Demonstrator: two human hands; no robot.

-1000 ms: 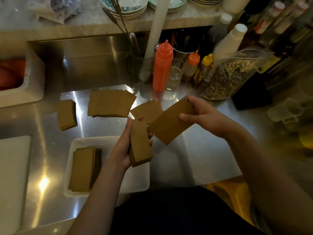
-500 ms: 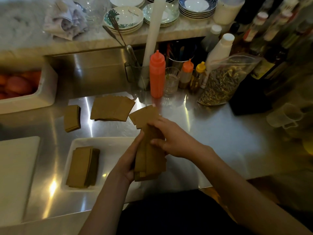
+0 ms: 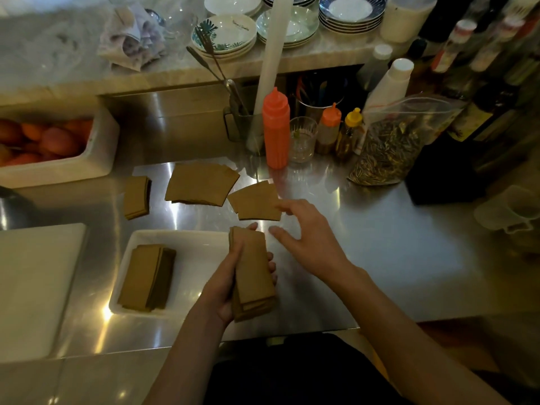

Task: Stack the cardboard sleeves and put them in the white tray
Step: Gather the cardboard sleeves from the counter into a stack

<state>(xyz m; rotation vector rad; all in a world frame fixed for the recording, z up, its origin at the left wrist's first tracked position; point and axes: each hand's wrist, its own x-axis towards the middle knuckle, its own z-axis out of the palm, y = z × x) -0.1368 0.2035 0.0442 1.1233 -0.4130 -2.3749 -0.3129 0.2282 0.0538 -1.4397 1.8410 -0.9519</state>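
Since half a second ago, the right hand [image 3: 309, 238] is no longer lying on the held stack [image 3: 254, 276]; it is now reaching away from it, toward the far side of the worktop [image 3: 380, 258].

Head view: the left hand [image 3: 225, 287] is gripping the held stack of cardboard sleeves from its left side, with the thumb lying along the top face and the fingers [image 3: 271, 260] curling round the right edge from below. This stack is standing in the air over the right end of the white tray [image 3: 187, 238], its long side pointing away from the person. The right hand is hovering low over the worktop with its fingers spread and holding nothing. Its fingertips are arriving at the right edge of the loose pile [image 3: 254, 201] of sleeves, which is lying just beyond the tray; I cannot tell if they are already touching it. To the left of that pile, a fanned pile [image 3: 201, 184] is lying flat, and further left a small stack [image 3: 136, 197]. Inside the tray, at its left part, a tray stack [image 3: 146, 277] of sleeves is lying already. An orange squeeze bottle [image 3: 275, 127] and a clear bag of seeds [image 3: 388, 144] are standing at the back of the worktop. A white bin [image 3: 99, 159] with round orange fruit is sitting at the far left.
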